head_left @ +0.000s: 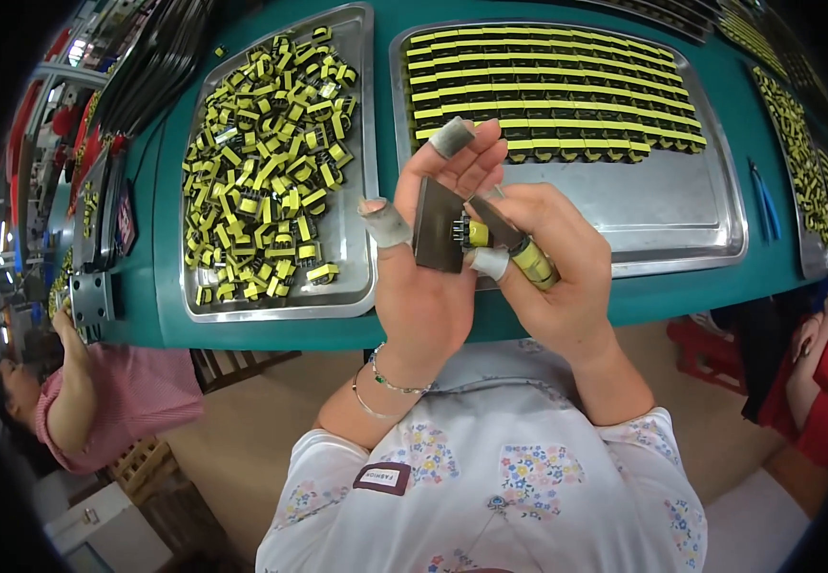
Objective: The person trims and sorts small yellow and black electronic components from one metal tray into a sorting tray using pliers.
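Near the table's front edge, my left hand [423, 306] is palm up and holds a dark, flat rectangular block [438, 225] standing on edge. Pale tape wraps its thumb and one fingertip. My right hand [562, 258] is closed around a dark flat-bladed tool [496, 222] whose handle is wrapped in yellow. Between the block and the right thumb sits a small yellow-taped transformer [478, 234]. Its metal pins point left at the block's face. The right thumb tip, also taped, is beside it; the exact grip on the transformer is partly hidden.
A metal tray [361, 277] of jumbled transformers [271, 172] lies left. Another metal tray [662, 253] holds transformers in neat rows [547, 91]. Blue-handled pliers [766, 205] lie right, beside further trays. People sit at both sides, one in a pink top [137, 406].
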The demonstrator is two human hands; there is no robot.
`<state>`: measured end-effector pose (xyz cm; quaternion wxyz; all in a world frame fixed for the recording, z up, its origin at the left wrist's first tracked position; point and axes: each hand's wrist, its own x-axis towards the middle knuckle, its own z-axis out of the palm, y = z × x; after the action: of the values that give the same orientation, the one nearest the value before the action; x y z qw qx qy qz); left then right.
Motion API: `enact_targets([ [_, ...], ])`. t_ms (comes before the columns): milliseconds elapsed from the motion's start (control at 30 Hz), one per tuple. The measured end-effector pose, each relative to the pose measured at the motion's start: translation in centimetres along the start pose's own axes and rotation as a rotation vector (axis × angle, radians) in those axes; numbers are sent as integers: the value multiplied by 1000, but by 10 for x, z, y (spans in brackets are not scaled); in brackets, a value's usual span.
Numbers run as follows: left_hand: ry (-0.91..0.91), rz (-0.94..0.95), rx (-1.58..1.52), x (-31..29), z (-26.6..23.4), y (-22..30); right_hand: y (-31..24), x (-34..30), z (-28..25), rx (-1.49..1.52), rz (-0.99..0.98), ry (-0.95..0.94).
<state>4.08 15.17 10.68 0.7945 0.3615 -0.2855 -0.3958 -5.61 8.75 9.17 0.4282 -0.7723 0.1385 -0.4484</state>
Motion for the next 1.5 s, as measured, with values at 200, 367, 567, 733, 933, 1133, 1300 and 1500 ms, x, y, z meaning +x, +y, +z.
enact_targets([
  [200, 9, 22, 183, -3, 0, -3, -7, -2, -1, -83, 52, -62],
  [367, -180, 34, 126, -5, -14, -9, -2, -3, 0, 71, 135, -23],
  [567, 39, 62, 313, -6, 0, -6, -1, -4, 1, 53, 78, -25],
  [733, -2, -9, 417, -8, 3, 2, -3, -1, -6, 89, 90, -62],
  [933, -38, -71, 337, -11, -1, 3, -7, 0, -7, 78, 67, -100],
  [1133, -164, -381, -267, -12, -6, 10, -7, -3, -21, -182, -132, -139],
  [1300, -261, -360, 157, -20, -19, 12, -1, -10, -13, -207, -329, -140],
  [1500, -280, -226, 479, -21, -24, 18, -9, -17, -12, -155, -352, -88],
])
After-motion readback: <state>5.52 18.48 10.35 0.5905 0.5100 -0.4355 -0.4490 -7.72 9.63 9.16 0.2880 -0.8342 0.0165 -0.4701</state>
